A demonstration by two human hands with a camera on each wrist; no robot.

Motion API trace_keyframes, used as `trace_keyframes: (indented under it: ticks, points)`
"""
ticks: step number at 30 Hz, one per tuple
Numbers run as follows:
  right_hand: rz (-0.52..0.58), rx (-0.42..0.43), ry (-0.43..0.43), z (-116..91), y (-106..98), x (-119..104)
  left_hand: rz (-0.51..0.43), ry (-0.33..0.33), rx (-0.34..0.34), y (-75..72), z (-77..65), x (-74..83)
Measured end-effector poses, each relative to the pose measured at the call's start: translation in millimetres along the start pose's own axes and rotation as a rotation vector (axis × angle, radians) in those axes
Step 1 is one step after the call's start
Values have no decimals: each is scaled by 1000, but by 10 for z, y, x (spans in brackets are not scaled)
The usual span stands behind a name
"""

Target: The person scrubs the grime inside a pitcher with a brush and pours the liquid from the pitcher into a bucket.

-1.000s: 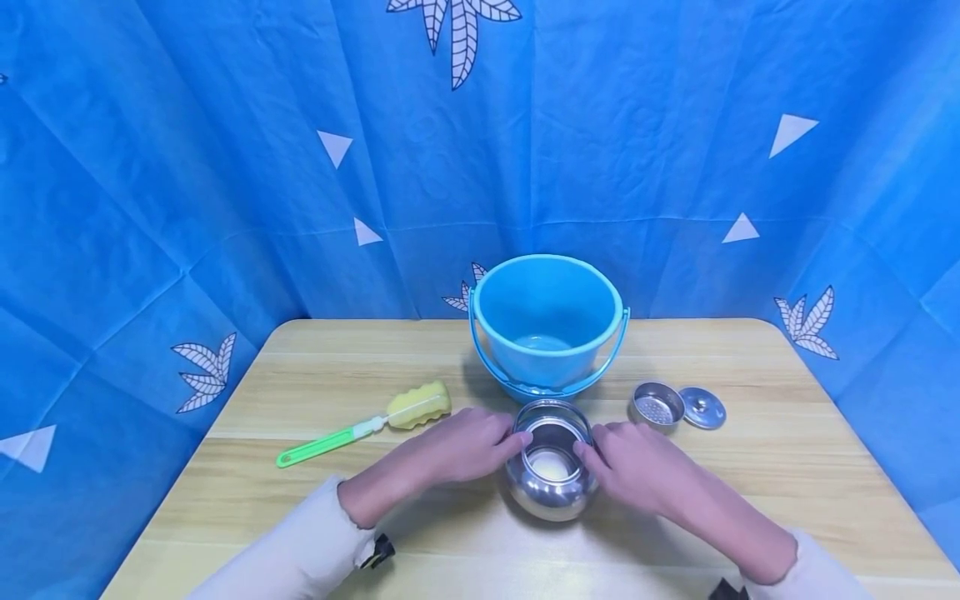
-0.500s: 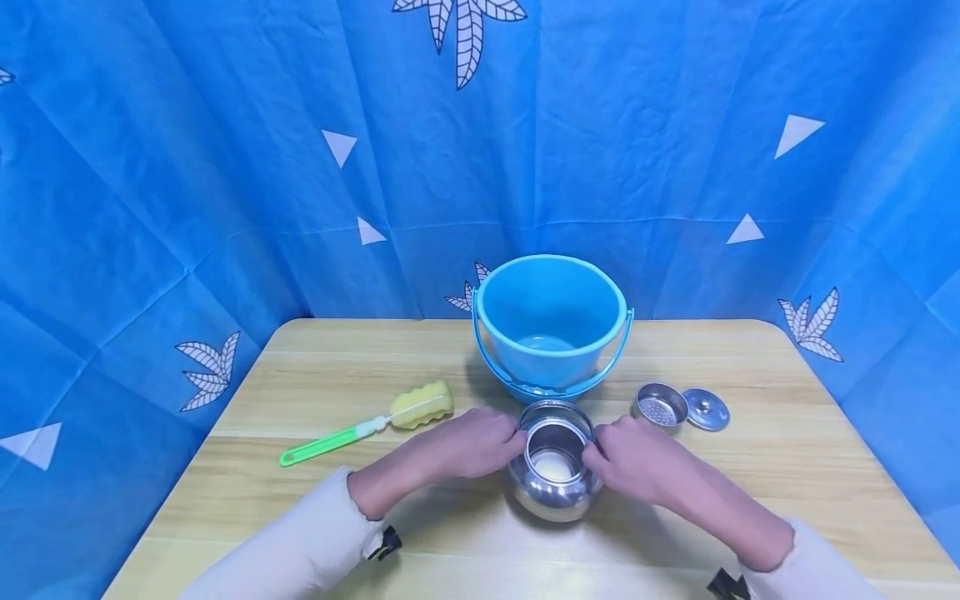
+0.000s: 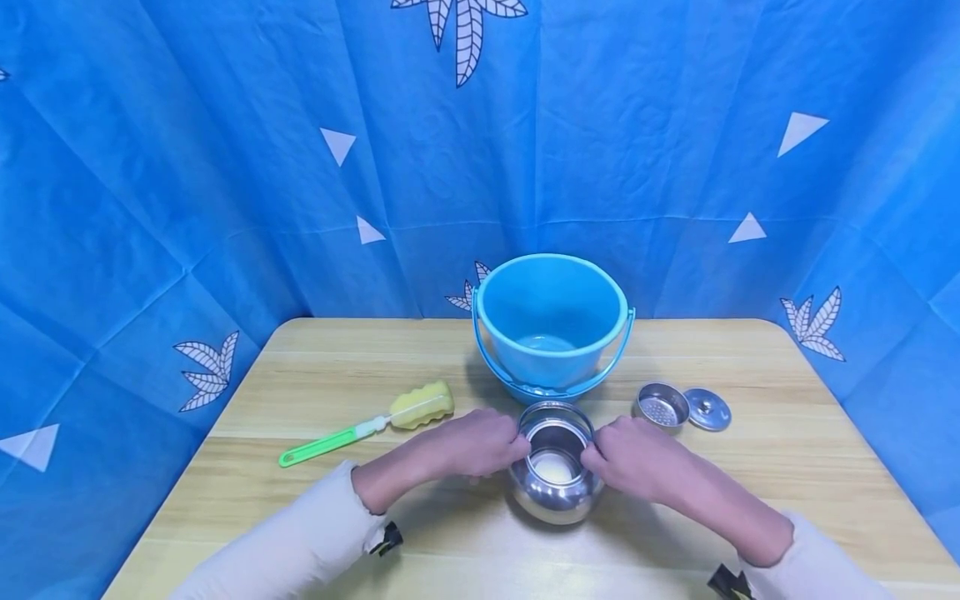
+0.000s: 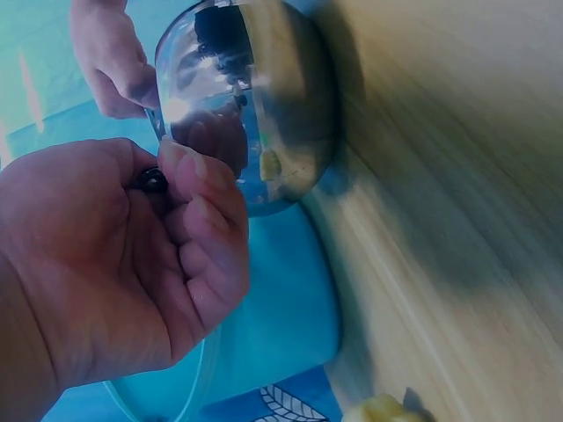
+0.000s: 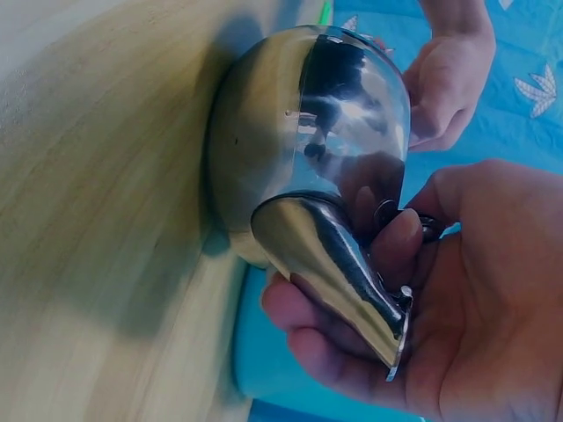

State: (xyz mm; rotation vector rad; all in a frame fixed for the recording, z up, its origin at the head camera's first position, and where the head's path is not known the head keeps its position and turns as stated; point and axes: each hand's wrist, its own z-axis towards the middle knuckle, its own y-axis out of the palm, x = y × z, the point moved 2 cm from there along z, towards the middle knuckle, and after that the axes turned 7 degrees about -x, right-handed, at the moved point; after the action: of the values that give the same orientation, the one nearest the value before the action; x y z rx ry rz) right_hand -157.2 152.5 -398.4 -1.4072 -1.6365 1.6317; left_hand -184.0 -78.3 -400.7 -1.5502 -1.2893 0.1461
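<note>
A shiny round steel teapot point(image 3: 557, 502) stands upright and lidless on the wooden table, its mouth facing up. Its wire handle point(image 3: 553, 405) leans back toward the blue bucket. My left hand point(image 3: 483, 443) pinches the handle's left end beside the rim; the left wrist view shows a dark metal loop point(image 4: 151, 180) between thumb and index finger. On the other side, my right hand point(image 3: 637, 458) pinches the handle's right end. The right wrist view has the short spout point(image 5: 330, 272) pointing into the right palm, with curled fingers point(image 5: 325, 352) behind it.
Right behind the teapot is a light blue bucket point(image 3: 555, 360), its handle hanging at the front. A yellow sponge brush point(image 3: 422, 406) with a green handle lies at left. To the right sit a perforated metal strainer cup point(image 3: 662, 408) and a small lid point(image 3: 708, 409).
Both thumbs, earlier stretched over the teapot's rim, have drawn back to the sides by the handle ends. The teapot stays in place; the view has shifted slightly.
</note>
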Motion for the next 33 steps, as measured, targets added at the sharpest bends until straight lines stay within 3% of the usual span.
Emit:
trace_keyframes:
  ticks: [5, 15, 23, 33]
  points:
    - [-25, -4, -4, -6, -14, -23, -47, 5, -18, 3, -11, -3]
    - [-156, 42, -18, -33, -25, -79, -140, 2, 12, 64, -30, -29]
    - [-137, 16, 27, -32, -17, -80, -195, 8, 10, 77, -62, -2]
    - [-110, 20, 64, -72, -52, -102, -232, -35, 12, 31, -114, 82]
